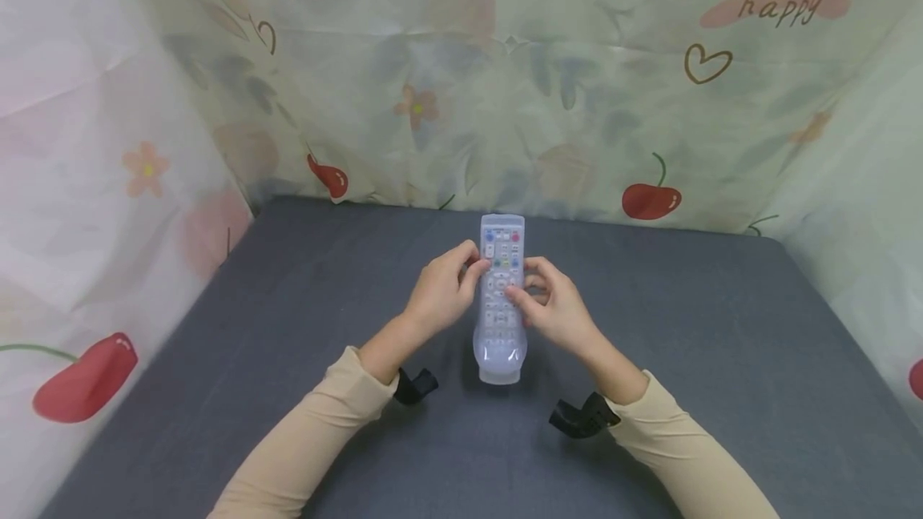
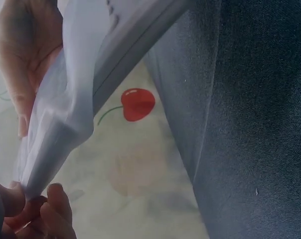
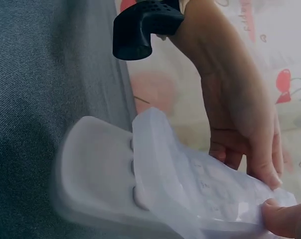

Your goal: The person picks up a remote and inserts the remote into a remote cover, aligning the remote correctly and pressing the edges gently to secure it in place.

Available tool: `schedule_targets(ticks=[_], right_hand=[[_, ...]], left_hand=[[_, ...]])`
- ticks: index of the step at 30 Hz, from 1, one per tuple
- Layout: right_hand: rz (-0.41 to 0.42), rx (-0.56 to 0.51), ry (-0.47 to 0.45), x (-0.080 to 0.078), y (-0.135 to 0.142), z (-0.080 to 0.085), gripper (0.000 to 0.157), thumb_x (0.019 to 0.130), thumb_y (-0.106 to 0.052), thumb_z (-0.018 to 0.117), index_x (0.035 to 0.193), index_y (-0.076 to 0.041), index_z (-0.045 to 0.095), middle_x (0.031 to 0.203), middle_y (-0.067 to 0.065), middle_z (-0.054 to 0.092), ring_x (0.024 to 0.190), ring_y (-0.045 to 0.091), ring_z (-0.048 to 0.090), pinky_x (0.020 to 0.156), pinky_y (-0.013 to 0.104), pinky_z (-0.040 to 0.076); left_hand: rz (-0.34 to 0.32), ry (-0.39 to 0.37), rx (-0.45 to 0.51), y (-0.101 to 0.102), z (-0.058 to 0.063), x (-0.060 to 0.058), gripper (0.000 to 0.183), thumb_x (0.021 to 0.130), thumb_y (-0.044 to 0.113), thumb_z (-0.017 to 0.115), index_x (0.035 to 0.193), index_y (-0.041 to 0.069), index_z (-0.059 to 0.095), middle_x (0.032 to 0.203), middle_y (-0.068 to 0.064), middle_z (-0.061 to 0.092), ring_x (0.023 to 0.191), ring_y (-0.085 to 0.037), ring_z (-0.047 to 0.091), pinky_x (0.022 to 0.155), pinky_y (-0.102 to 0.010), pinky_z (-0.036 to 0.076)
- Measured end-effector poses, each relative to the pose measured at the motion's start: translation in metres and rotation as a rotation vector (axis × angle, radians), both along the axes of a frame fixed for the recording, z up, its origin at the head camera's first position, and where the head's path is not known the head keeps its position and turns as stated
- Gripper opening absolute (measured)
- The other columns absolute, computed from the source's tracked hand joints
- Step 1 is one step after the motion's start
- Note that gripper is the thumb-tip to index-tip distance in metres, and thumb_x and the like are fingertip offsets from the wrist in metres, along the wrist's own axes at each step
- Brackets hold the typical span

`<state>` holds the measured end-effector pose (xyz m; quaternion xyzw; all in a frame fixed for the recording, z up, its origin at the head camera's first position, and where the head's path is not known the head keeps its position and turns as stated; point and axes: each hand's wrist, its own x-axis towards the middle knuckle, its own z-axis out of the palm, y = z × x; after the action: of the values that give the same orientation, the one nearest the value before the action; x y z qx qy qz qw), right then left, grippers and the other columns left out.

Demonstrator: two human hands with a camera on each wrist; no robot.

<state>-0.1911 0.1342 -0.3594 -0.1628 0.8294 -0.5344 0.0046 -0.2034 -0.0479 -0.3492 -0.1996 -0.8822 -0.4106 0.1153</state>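
Note:
A white remote control (image 1: 499, 376) with coloured buttons stands tilted above the table, inside a translucent pale sleeve-like cover (image 1: 497, 357). In the right wrist view the remote's bare lower end (image 3: 98, 169) sticks out of the cover's loose, raised edge. At the upper left edge, my left hand (image 1: 441, 287) pinches the cover between thumb and fingers. My right hand (image 1: 558, 303) grips the right side lower down, its thumb lying over the buttons and its fingers partly hidden behind. The left wrist view shows the cover (image 2: 80, 104) creased and pulled out from the side.
A dark grey cloth-covered table (image 1: 649, 327) lies beneath both hands. Printed curtains (image 1: 505, 102) with cherries and hearts hang at the back and sides. Black camera mounts (image 1: 586, 416) stick out from both wrists.

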Motion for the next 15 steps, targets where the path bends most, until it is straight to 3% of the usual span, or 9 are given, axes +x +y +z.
schedule_targets(ticks=[6,9,15], right_hand=[[-0.010,0.002,-0.023,-0.0002,-0.0007,-0.0005,0.035,0.090,-0.006,0.060,0.121,0.004,0.047,0.094,0.028,0.064,0.072,0.027,0.069,0.053,0.031,0.053],[-0.046,-0.011,-0.070,0.0013,-0.0014,0.0000,0.034,0.091,-0.007,0.058,0.122,0.004,0.049,0.099,0.028,0.064,0.074,0.026,0.069,0.057,0.036,0.055],[-0.099,-0.103,-0.133,0.0040,-0.0041,0.0008,0.030,0.093,-0.007,0.055,0.120,0.003,0.048,0.102,0.027,0.062,0.072,0.019,0.068,0.058,0.033,0.056]], left_hand=[[-0.067,-0.039,0.025,-0.0024,-0.0030,-0.0029,0.018,0.097,0.015,0.050,0.081,0.007,0.049,0.063,-0.004,0.049,0.053,-0.010,0.044,0.047,-0.020,0.034],[-0.111,-0.071,0.038,-0.0027,-0.0023,-0.0036,0.017,0.097,0.013,0.048,0.082,0.006,0.047,0.064,-0.005,0.050,0.054,-0.010,0.048,0.048,-0.020,0.038],[-0.148,-0.107,0.031,-0.0027,0.0029,-0.0041,0.015,0.098,0.013,0.046,0.085,0.006,0.047,0.066,-0.006,0.049,0.056,-0.012,0.049,0.049,-0.022,0.040]])
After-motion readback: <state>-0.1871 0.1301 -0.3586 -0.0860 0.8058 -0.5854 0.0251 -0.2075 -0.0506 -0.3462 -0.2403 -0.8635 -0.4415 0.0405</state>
